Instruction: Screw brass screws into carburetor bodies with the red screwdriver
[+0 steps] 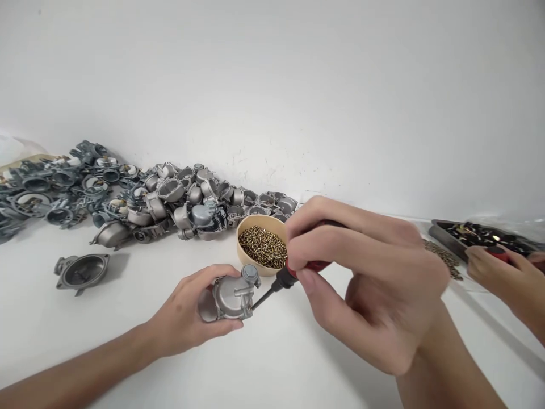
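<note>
My left hand (193, 315) is closed around a grey metal carburetor (232, 298), its rounded bowl facing up and right. In my right hand (366, 278) is a screwdriver (286, 278) with a red handle and black collar. Its shaft slants down to the left, and the tip meets a small brass-coloured screw at the carburetor's lower right corner. My fingers cover most of the handle. Just behind the carburetor stands a cream bowl (240, 250) full of brass-coloured screws (263, 245).
A single metal float bowl (83, 271) lies on the white table at left. Piled bowls (170, 190) and carburetor bodies (63, 179) line the wall. At right, another person's hand (506, 278) holds something red beside a black tray (447, 230) and loose screws (443, 258).
</note>
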The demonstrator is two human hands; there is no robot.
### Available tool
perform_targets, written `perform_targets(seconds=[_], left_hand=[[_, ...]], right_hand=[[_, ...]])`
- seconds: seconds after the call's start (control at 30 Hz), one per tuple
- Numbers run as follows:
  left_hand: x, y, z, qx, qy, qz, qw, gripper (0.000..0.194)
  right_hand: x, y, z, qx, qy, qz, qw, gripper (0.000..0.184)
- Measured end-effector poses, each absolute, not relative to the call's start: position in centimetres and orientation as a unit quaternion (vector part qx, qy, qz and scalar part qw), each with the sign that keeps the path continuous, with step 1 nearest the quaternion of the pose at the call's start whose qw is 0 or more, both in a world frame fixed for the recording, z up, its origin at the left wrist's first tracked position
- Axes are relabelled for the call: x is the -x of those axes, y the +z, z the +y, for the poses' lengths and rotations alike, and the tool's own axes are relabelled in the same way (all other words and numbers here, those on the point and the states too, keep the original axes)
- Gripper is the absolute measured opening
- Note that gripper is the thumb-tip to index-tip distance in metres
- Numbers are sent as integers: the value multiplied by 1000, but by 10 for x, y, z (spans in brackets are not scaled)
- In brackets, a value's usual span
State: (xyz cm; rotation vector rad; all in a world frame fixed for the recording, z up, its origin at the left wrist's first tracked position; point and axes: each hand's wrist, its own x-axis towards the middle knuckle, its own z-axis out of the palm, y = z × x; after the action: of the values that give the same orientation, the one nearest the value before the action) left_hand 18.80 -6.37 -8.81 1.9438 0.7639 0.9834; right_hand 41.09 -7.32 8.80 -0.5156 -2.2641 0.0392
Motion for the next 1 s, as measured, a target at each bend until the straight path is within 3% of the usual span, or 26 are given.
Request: perform_targets(seconds=[0.57,0.8,1.0], left_hand=[[-187,-83,-63,-780,373,305,399,53],[-185,-81,-60,-795,358,299,388,56],[-181,-80,-59,-820,353,283,351,57]], right_hand=[[-409,84,-67,208,42,-908,362,15],[-409,87,-69,141,136,-915,352,50],[-408,87,-67,150,123,-894,404,32]])
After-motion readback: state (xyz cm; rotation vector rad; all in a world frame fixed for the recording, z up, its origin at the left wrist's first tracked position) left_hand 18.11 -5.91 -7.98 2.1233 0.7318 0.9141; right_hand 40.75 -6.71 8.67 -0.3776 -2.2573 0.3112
